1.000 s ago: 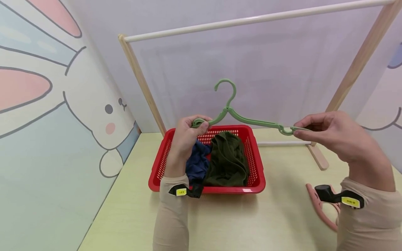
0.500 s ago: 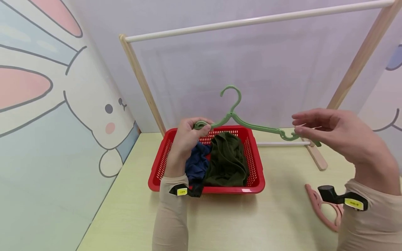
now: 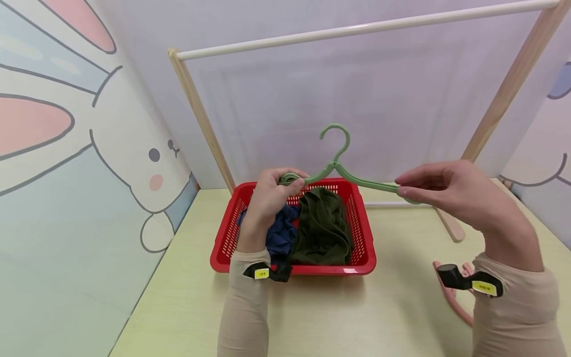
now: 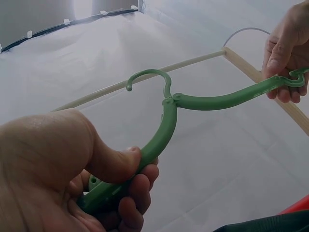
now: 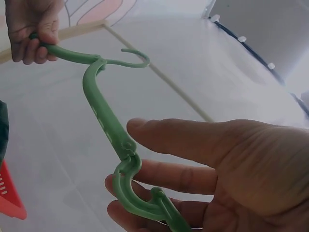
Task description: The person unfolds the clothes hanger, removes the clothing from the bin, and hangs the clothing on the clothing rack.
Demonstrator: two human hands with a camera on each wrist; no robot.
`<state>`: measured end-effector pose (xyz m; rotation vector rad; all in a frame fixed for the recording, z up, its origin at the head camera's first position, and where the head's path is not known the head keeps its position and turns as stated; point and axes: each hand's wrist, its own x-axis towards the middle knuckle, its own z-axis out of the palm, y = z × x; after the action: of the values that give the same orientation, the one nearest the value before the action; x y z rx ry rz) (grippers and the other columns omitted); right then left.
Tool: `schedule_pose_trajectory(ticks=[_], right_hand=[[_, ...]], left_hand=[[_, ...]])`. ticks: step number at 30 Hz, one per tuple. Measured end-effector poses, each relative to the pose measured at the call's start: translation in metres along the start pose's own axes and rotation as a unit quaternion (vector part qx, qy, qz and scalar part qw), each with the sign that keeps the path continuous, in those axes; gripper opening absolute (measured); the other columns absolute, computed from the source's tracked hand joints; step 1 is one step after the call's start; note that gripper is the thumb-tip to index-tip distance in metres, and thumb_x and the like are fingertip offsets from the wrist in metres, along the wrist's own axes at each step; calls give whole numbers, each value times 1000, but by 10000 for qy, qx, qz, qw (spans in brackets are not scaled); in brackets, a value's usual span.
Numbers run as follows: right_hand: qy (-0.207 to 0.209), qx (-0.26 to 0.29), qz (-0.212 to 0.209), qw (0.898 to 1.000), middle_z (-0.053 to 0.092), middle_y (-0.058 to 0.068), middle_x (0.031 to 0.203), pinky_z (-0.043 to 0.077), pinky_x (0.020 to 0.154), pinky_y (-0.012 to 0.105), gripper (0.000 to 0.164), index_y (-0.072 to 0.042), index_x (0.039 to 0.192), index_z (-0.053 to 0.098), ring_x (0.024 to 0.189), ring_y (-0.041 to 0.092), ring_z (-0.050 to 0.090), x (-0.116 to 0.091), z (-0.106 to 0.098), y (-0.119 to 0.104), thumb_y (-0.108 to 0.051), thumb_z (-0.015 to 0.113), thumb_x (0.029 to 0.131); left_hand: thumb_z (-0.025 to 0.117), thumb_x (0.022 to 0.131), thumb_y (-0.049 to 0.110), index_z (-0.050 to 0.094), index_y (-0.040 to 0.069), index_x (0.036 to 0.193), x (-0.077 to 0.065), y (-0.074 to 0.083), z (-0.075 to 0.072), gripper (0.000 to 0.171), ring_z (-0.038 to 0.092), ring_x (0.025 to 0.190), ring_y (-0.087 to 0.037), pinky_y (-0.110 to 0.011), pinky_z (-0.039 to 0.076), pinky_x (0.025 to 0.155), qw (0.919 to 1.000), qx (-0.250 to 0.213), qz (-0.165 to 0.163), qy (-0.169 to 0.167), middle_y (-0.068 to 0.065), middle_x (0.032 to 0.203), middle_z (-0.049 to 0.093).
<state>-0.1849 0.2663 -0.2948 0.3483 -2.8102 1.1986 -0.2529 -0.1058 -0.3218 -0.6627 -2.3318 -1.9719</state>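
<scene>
A green folding hanger is held up over the basket, its hook pointing up. My left hand grips its left arm, which is folded back on itself. In the left wrist view the thumb of the left hand presses on top while the fingers curl beneath. At the other end, my right hand is around the extended arm, near the notched joint. The right wrist view has this hand's fingers behind the hanger, with the thumb straight beside it and apart from the fingers.
A red basket on the table holds a blue cloth and a dark green cloth. Behind it stands a wooden rack with a white rail. A pink hanger lies at the right, partly behind the right forearm.
My right hand let go of the hanger's outer end, drew back with fingers spread, then came left to the notched joint. The left hand and hanger have shifted slightly right and down.
</scene>
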Motion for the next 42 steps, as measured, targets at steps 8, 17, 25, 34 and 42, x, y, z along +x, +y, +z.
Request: schedule_pose_trajectory(ticks=[8, 17, 25, 34, 42], right_hand=[[-18, 147, -288, 9995, 83, -7, 102, 58, 80, 15, 18, -13, 122, 85, 93, 4, 78, 3, 3, 5, -18, 82, 105], [49, 154, -116, 9998, 83, -2, 96, 59, 80, 16, 16, -16, 120, 85, 90, 11, 80, 1, -2, 6, -21, 82, 105], [45, 92, -80, 9999, 83, 0, 96, 59, 79, 17, 17, -15, 120, 85, 90, 12, 80, -1, -6, 8, -24, 81, 106], [72, 126, 12, 9999, 83, 1, 97, 58, 80, 17, 20, -15, 122, 85, 92, 12, 79, -2, -8, 9, -27, 80, 107], [109, 184, 49, 9998, 83, -2, 98, 56, 81, 15, 20, -15, 123, 84, 93, 10, 79, -1, -8, 9, -27, 79, 107]], left_hand=[[68, 110, 4, 79, -9, 120, 1, 1, 2, 19, 48, 74, -23, -31, 39, 65, 10000, -67, 23, -24, -8, 80, 62], [71, 110, 15, 77, 3, 132, -1, -2, -6, 26, 60, 96, -19, -29, 49, 76, 9989, 150, 377, -249, -11, 121, 73], [75, 108, 12, 82, 0, 120, -1, -5, -12, 19, 52, 81, -20, -30, 43, 66, 9984, 235, 479, -185, -5, 101, 73], [76, 106, 9, 84, -4, 115, 1, -6, -6, 17, 55, 85, -20, -30, 39, 66, 9962, -420, 748, 165, -8, 103, 78], [76, 106, 8, 83, -6, 116, 3, -7, -1, 18, 62, 97, -18, -32, 45, 77, 9933, -727, 799, 401, 1, 106, 79]])
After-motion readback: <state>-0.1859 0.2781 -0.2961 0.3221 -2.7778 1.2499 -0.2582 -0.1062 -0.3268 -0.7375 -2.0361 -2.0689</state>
